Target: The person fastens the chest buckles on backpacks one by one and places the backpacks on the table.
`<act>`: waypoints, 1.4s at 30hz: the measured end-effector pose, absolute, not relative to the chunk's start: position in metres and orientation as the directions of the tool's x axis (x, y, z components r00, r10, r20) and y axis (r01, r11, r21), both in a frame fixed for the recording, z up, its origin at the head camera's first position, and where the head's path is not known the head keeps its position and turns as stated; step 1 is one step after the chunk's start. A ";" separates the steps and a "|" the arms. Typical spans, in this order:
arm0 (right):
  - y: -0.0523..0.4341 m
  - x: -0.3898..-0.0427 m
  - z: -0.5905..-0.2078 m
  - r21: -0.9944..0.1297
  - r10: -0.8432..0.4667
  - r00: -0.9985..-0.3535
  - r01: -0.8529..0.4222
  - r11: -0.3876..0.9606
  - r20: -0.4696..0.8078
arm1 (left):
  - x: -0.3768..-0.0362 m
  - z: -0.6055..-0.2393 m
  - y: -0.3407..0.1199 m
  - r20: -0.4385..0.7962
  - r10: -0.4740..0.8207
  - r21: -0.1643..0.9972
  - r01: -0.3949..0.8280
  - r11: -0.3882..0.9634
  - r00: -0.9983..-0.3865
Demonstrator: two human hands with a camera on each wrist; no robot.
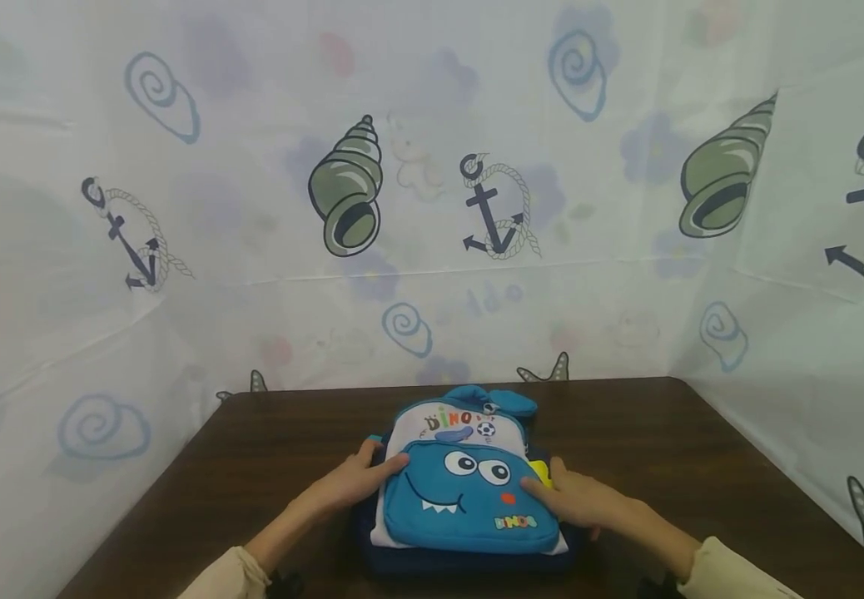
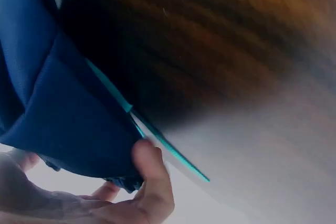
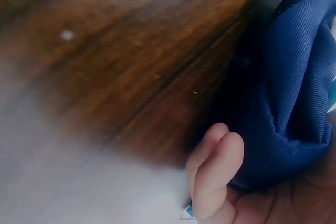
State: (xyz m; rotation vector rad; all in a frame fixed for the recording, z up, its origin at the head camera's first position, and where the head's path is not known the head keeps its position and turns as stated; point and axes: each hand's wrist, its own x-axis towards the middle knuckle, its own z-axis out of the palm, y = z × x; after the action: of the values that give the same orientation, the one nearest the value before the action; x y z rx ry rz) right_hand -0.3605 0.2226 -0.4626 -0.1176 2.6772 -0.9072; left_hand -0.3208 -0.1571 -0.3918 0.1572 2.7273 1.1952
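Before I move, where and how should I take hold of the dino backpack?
Probably by both navy sides, left hand from the left, right hand from the right, squeezing inward: the backpack lies face up, creased fabric sides exposed.

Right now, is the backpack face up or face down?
Face up: in the head view, the eyes and toothy smile on the backpack show, with left hand and right hand gripping its sides.
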 end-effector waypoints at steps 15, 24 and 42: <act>0.225 -0.356 -0.468 -0.596 -0.178 -0.956 -0.005 0.803 -0.232 | -0.319 -0.371 -0.151 -0.046 0.173 0.640 0.104 0.761 -0.984; 0.235 -0.367 -0.487 -0.668 -0.169 -0.956 0.035 0.743 -0.238 | -0.321 -0.358 -0.144 -0.060 0.186 0.567 0.120 0.815 -0.981; 0.231 -0.350 -0.465 -0.698 -0.192 -0.959 0.009 0.716 -0.210 | -0.319 -0.335 -0.141 -0.061 0.228 0.508 0.166 0.845 -0.972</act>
State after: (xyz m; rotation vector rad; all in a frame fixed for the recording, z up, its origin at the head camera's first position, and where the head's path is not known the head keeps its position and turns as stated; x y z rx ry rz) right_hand -0.3504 0.2315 -0.4646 -0.1442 2.6557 -1.0819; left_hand -0.3195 -0.1410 -0.3354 0.3113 2.9029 0.7822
